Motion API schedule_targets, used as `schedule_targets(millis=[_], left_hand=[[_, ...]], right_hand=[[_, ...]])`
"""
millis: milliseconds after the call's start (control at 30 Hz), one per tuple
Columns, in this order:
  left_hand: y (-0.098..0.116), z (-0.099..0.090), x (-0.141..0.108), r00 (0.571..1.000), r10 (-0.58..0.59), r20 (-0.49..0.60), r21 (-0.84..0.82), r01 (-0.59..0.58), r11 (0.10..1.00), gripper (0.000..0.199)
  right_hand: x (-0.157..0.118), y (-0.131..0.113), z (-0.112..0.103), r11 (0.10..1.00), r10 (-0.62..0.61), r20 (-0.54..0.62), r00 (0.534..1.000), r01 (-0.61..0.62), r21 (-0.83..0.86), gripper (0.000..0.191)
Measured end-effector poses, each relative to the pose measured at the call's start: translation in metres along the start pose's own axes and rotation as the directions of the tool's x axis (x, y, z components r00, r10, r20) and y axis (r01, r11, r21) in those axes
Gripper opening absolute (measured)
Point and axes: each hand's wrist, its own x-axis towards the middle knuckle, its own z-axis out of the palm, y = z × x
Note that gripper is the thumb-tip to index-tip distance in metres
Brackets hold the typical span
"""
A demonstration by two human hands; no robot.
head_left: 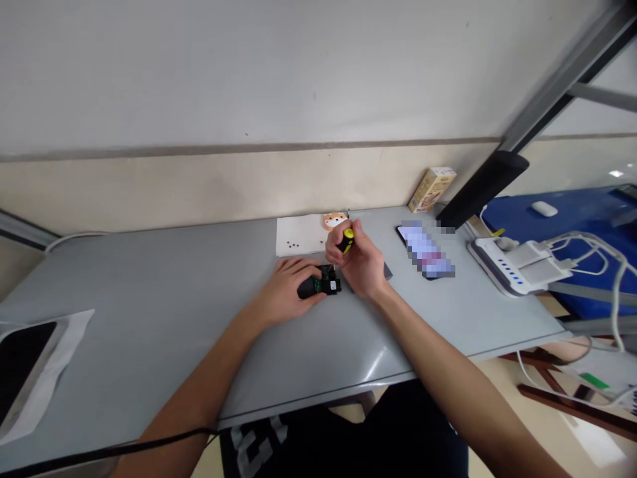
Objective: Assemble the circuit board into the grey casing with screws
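My left hand (pixel 287 292) is closed around a small opened black electronic device (pixel 309 287), pressing it to the desk. A bit of green circuit board and a small white label show on it. My right hand (pixel 361 262) grips a screwdriver (pixel 348 239) by its yellow-and-black handle, and the shaft points down toward the device. Whether the tip touches a screw is too small to tell. Behind the hands, several tiny dark screws (pixel 293 245) lie on a white sheet of paper (pixel 301 229). A flat grey object (pixel 387 272) is partly hidden under my right hand.
An animal-face item (pixel 334 220) lies on the paper's far edge. To the right are a phone (pixel 425 251), a small box (pixel 432 188), a black cylinder (pixel 482 189) and a power strip (pixel 512 265) with white cables. A tablet-like device (pixel 22 358) lies at the left.
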Motion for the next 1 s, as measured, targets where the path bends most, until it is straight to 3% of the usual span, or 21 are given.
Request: schedule_targets(millis=[133, 300, 467, 600, 733, 833, 1000], left_hand=[[0.005, 0.0, 0.001, 0.999, -0.006, -0.037, -0.011, 0.005, 1.0, 0.035], [0.01, 0.004, 0.004, 0.996, 0.034, -0.087, 0.007, -0.033, 0.999, 0.022], [0.0, 0.011, 0.006, 0.982, 0.013, -0.191, -0.053, -0.024, 0.998, 0.008], [-0.009, 0.013, 0.004, 0.975, 0.003, -0.221, -0.117, -0.029, 0.993, 0.012], [-0.012, 0.001, 0.005, 0.957, -0.065, -0.281, -0.179, 0.014, 0.984, 0.019], [-0.011, -0.013, 0.018, 0.93, -0.13, -0.343, -0.107, 0.099, 0.989, 0.025], [-0.021, -0.022, 0.066, 0.958, -0.166, -0.235, 0.057, 0.184, 0.981, 0.022]], right_hand=[[0.002, -0.006, -0.002, 0.999, -0.026, -0.04, 0.999, 0.027, 0.038, 0.045], [0.002, -0.007, -0.002, 0.995, 0.027, -0.032, 0.999, -0.024, 0.096, 0.044], [0.005, -0.007, -0.004, 0.97, 0.021, -0.023, 0.999, -0.015, 0.241, 0.039], [0.009, -0.012, -0.011, 0.957, 0.024, -0.039, 0.999, -0.012, 0.29, 0.036], [0.016, -0.014, -0.026, 0.957, -0.018, -0.108, 0.994, 0.048, 0.287, 0.036], [0.022, -0.017, -0.041, 0.97, -0.039, -0.187, 0.982, 0.082, 0.229, 0.032], [0.025, -0.022, -0.059, 0.979, -0.069, -0.238, 0.969, 0.111, 0.169, 0.032]])
